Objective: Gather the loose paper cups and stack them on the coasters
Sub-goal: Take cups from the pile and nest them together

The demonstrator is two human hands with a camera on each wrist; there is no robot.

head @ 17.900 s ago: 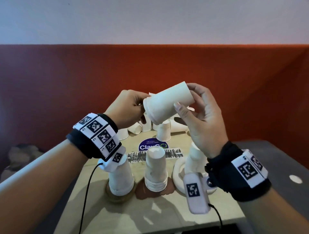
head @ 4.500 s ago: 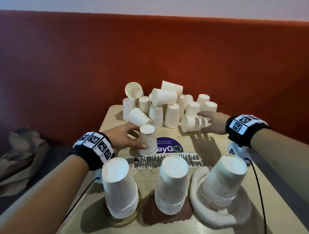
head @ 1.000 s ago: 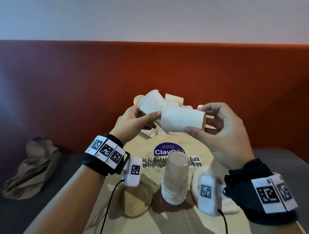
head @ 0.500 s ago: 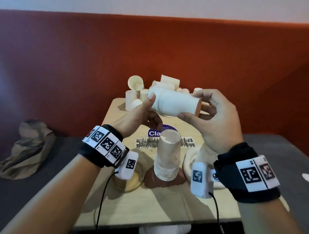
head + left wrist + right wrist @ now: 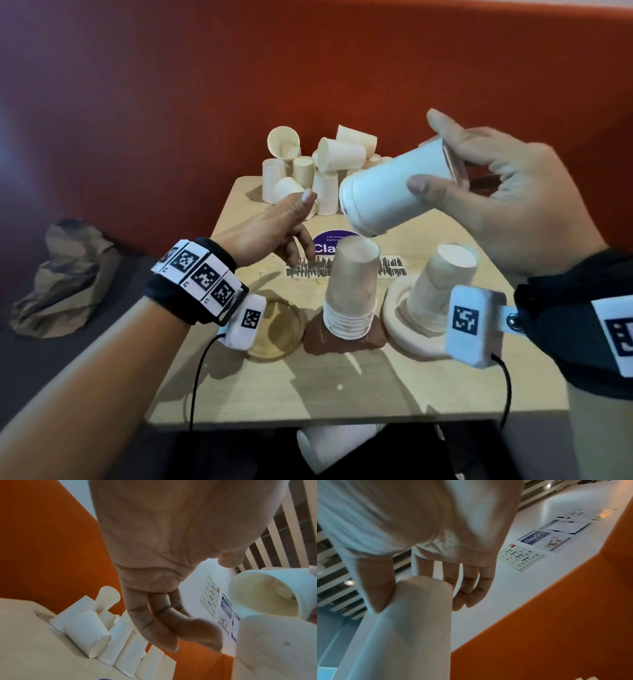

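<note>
My right hand grips a short nest of white paper cups, tilted mouth down-left just above the middle stack on the brown coaster. In the right wrist view, thumb and fingers of that hand wrap the nested cups. My left hand hangs open and empty to the left of them, fingers loosely bent. A second stack stands on the white ring coaster. The amber glass coaster at the left holds nothing. Loose cups lie piled at the table's far edge.
The small wooden table stands against an orange-red upholstered wall. White cups lie below the table's front edge. A crumpled brown paper bag sits on the grey seat at the left. Cables trail from both wrists.
My left hand has let go of the nested cups and dropped away to the left. The right hand has tipped them mouth-down and brought them over the middle stack.
</note>
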